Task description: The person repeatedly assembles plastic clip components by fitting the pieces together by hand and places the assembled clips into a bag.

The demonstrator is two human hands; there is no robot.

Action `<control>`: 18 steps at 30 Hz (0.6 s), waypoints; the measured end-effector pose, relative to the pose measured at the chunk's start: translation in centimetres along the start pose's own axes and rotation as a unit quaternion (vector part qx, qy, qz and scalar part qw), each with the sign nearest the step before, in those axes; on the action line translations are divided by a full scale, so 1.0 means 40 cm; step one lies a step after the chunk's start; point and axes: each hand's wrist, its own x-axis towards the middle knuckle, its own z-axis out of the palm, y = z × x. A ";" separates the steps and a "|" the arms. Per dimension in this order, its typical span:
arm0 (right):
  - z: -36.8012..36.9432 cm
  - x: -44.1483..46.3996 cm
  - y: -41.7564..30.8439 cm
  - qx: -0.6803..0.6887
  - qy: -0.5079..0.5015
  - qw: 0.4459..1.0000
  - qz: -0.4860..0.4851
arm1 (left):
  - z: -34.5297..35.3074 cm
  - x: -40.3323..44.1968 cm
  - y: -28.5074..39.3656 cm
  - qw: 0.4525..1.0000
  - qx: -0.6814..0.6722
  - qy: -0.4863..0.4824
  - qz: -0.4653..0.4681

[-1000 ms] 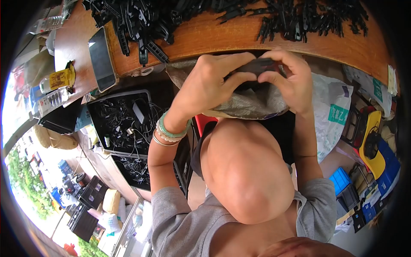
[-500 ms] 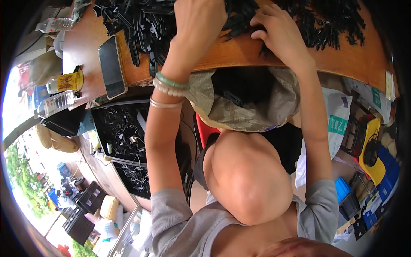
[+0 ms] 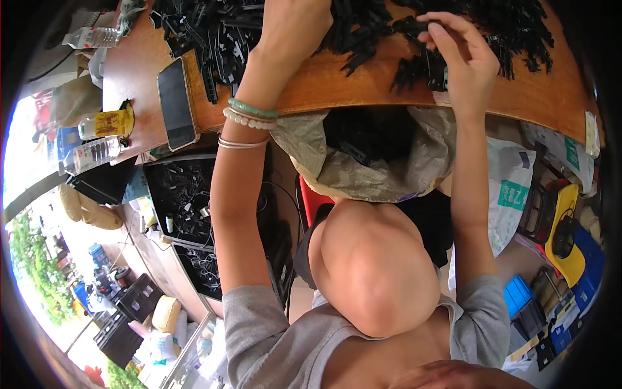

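Observation:
My left hand [image 3: 295, 29] is over the heap of black plastic parts [image 3: 223, 42] at the top edge, its fingers hidden. On the right, the fingertips of my right hand [image 3: 472, 61] are closed on one black plastic part [image 3: 408, 26], just above other parts on the wooden table [image 3: 350, 87]. Below the table edge a woven sack [image 3: 353, 175] hangs open between my forearms, with dark parts [image 3: 353, 146] inside.
A phone [image 3: 176, 104] lies at the table's left, near a yellow-labelled container [image 3: 113, 123] and plastic bottles. Black trays [image 3: 181, 194] of parts and cables stand lower left. A white bag [image 3: 508, 188] and yellow chair [image 3: 562, 233] are at the right.
Both hands have left the sack's mouth, where they held a dark object, and moved up over the table. Since the middle frame my right hand has shifted right and closed on a part.

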 end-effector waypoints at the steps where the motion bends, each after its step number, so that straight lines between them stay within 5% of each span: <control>1: -0.004 -0.010 -0.001 0.030 0.002 0.999 0.010 | -0.012 0.015 0.019 1.000 -0.002 0.000 0.003; 3: -0.013 -0.031 -0.017 0.057 0.007 0.998 0.026 | -0.058 0.047 0.108 0.970 -0.096 0.202 -0.094; 5: -0.011 -0.044 -0.043 0.228 -0.045 0.969 0.083 | -0.063 0.031 0.152 0.946 -0.168 0.222 -0.164; 9: -0.018 -0.067 -0.069 0.243 -0.140 0.957 0.071 | -0.064 -0.044 0.194 0.744 -0.528 -0.020 -0.409; 11: -0.010 -0.080 -0.073 0.223 -0.149 0.961 0.065 | -0.079 -0.047 0.215 0.710 -0.543 -0.061 -0.444; 13: 0.000 -0.097 -0.086 0.167 -0.122 0.975 0.085 | -0.090 -0.051 0.227 0.612 -0.597 -0.094 -0.511; 15: 0.004 -0.108 -0.089 0.148 -0.107 0.979 0.090 | -0.094 -0.065 0.240 0.618 -0.586 -0.097 -0.514; 17: 0.003 -0.118 -0.081 0.142 -0.091 0.984 0.056 | -0.088 -0.078 0.259 0.681 -0.559 -0.042 -0.472; 18: 0.007 -0.123 -0.080 0.142 -0.091 0.984 0.056 | -0.098 -0.081 0.273 0.653 -0.593 -0.029 -0.470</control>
